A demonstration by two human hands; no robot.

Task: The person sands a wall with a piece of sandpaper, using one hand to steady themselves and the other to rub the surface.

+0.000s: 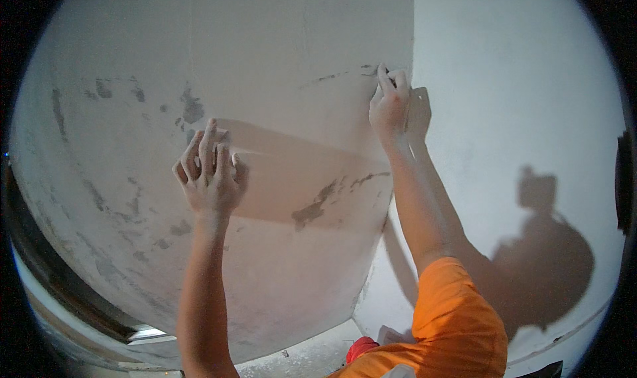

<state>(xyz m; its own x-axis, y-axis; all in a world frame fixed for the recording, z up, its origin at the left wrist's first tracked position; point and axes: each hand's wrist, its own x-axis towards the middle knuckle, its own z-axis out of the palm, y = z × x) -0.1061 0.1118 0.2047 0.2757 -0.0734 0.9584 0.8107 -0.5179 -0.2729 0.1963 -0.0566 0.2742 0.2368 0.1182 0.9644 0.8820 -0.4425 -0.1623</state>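
Note:
A grey plastered wall fills most of the view, marked with dark patches. My left hand is on or very close to this wall, fingers apart and pale with dust; I see nothing held in it. Just above it lies a dark patch. My right hand reaches higher, beside the inside corner where the grey wall meets a white wall. Its fingers are bent against the grey surface near a thin dark streak. Something dark shows between those fingers, but whether it is a held thing or shadow is unclear.
Another dark patch marks the wall between my arms. Shadows of my head and arm fall on the white wall. A dark-framed opening curves along the lower left. Near my orange sleeve is a red item. A pale ledge or floor runs below.

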